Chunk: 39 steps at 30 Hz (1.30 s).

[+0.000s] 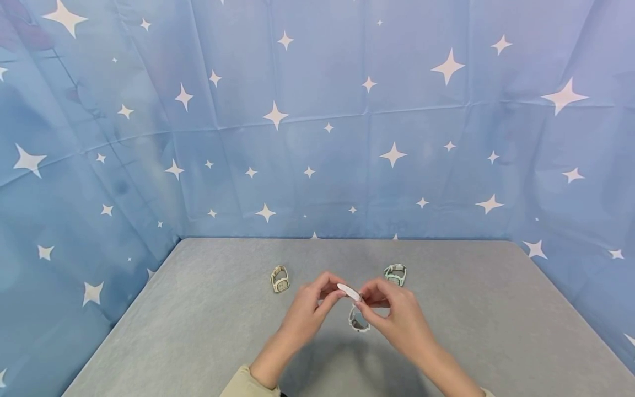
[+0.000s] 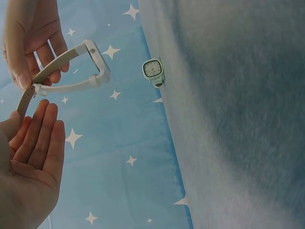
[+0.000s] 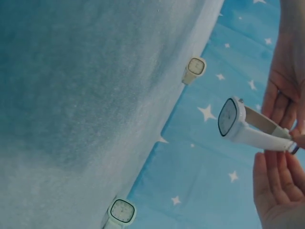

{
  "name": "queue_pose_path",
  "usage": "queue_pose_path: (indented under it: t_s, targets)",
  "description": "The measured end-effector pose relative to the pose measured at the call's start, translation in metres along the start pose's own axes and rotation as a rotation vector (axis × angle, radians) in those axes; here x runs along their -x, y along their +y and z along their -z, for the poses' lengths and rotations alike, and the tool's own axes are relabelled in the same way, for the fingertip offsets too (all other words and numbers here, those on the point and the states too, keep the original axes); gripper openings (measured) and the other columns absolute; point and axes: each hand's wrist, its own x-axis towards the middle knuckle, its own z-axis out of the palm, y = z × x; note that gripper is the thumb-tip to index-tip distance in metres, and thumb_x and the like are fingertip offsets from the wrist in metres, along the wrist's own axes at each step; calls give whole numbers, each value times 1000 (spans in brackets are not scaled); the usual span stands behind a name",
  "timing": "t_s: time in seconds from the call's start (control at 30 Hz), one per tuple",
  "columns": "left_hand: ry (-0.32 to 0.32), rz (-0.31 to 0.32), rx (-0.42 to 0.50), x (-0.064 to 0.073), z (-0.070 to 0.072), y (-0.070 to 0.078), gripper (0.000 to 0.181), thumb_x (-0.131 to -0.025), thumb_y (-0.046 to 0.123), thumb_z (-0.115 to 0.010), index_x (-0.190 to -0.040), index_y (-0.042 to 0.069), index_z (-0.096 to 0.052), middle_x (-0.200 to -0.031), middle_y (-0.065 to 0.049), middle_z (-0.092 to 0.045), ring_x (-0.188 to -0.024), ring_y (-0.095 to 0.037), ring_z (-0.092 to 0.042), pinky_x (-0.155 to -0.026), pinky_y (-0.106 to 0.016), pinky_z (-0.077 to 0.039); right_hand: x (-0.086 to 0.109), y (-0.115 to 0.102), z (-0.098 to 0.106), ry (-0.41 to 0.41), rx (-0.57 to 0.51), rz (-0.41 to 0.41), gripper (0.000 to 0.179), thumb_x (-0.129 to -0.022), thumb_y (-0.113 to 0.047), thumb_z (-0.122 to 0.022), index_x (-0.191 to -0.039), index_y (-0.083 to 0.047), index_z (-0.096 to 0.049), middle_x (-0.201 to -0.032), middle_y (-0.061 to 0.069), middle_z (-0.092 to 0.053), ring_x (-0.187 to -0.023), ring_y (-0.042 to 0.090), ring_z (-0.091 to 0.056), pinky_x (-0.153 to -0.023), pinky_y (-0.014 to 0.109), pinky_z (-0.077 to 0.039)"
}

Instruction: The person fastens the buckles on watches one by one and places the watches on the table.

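Observation:
A white wristwatch (image 1: 349, 292) is held up above the table between both hands, its strap looped through the buckle. My left hand (image 1: 308, 310) pinches the strap's free end between thumb and fingertips. Near the buckle, my right hand (image 1: 398, 314) grips the strap with thumb and forefinger. In the left wrist view the watch's case (image 2: 97, 62) hangs off to the right of the hands. Its dial (image 3: 228, 117) faces away to the left in the right wrist view. The remaining fingers of both hands are extended, loosely bent.
A beige watch (image 1: 280, 279) lies on the grey table (image 1: 198, 331) beyond the left hand. A pale green watch (image 1: 395, 274) lies just behind the right hand. A blue curtain with white stars (image 1: 317, 110) encloses the table's back and sides.

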Motion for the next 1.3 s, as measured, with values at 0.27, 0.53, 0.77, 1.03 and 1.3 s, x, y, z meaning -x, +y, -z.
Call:
queue_pose_path:
  t_s: [0.27,0.53,0.77,1.03,1.3]
  targets:
    - [15,9,2,1,2,-1,14,-100,23,-58,-108,11,-62,-99,-4,-76,-94,-18,-73,-83,-30,-59,1,1,0,-14,3,-3,27,-79,2,-79,-92,-15,-63,-79,-11,-68,-74,-1,-68,-68,26,-61]
    - [34,14,9,1,4,-1,14,-101,23,-58,-108,11,-62,-100,-4,-76,-93,-16,-73,-81,-28,-59,2,2,0,-26,-8,-23,26,-79,3,-78,-91,-15,-63,-77,-11,-69,-73,-1,-68,-69,25,-61]
    - [56,11,9,1,7,-1,15,-100,23,-58,-108,11,-62,-99,-2,-75,-91,-9,-70,-81,-28,-58,3,5,-1,-11,-15,-20,28,-78,5,-79,-90,-15,-63,-77,-12,-69,-73,-1,-67,-69,24,-60]
    - [72,-7,10,1,8,-2,15,-100,22,-59,-109,11,-62,-98,-3,-74,-89,-8,-69,-77,-25,-57,4,4,-1,-11,-13,-27,29,-77,6,-79,-90,-15,-63,-76,-12,-68,-72,-2,-67,-70,24,-60]
    - [77,-24,34,1,7,-1,14,-100,20,-59,-108,9,-62,-97,-5,-75,-90,-11,-71,-79,-26,-59,3,4,-1,-25,-32,-9,28,-80,5,-77,-97,-16,-69,-82,-10,-70,-74,-1,-67,-72,23,-60]
